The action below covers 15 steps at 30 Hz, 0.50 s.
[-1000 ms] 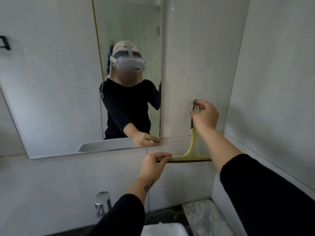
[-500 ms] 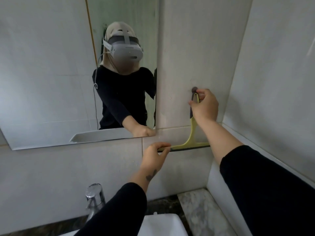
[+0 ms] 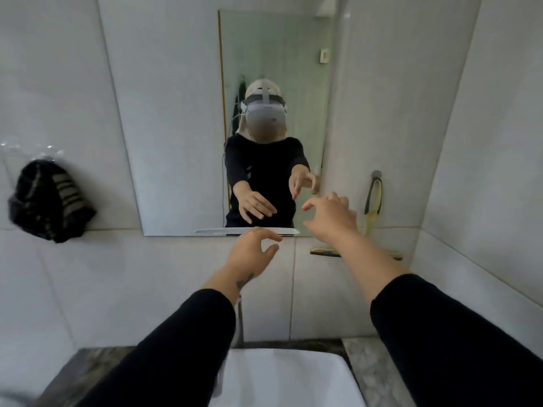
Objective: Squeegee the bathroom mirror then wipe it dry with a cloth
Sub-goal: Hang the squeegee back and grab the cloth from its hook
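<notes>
Head view: white tiled wall (image 3: 73, 274), mirror (image 3: 176, 113), sink (image 3: 293, 377); left hand (image 3: 252, 248) and right hand (image 3: 332, 215) spread, empty.

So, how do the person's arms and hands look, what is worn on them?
Both arms wear long black sleeves that end partway down the forearm. The left hand is bare, with a small dark tattoo just below the wrist. The right hand is bare too, with red polish on a fingernail. No gloves or watch show.
</notes>
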{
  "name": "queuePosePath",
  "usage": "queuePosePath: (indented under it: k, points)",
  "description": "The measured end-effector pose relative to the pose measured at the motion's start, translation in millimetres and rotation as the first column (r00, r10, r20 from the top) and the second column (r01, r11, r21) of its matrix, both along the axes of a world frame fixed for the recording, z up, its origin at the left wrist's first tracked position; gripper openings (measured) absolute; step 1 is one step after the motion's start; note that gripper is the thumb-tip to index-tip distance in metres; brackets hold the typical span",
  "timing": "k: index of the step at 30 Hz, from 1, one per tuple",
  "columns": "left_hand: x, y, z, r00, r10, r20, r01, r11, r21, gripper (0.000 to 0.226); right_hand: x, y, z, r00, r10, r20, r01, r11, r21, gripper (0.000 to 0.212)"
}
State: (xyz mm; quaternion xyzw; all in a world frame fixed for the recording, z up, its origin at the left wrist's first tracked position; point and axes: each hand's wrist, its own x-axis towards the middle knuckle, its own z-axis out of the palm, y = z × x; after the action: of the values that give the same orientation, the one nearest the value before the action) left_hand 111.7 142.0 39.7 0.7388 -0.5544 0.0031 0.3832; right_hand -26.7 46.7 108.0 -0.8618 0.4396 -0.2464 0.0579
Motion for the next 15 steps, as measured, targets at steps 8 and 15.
queuePosePath:
  k: [8,15]
  points:
    - [111.4,129.1,33.0,0.951,0.308,0.028,-0.302,0.944,-0.132,0.021,112.5,91.8,6.8,0.951,0.310,0.021,-0.310,0.951,-0.001,0.038]
    - [220.5,226.4,54.5,0.849,0.528,0.007,-0.495,0.801,-0.336,0.026,239.8,172.4,15.6,0.811,0.569,0.141,-0.575,0.818,0.008,0.044]
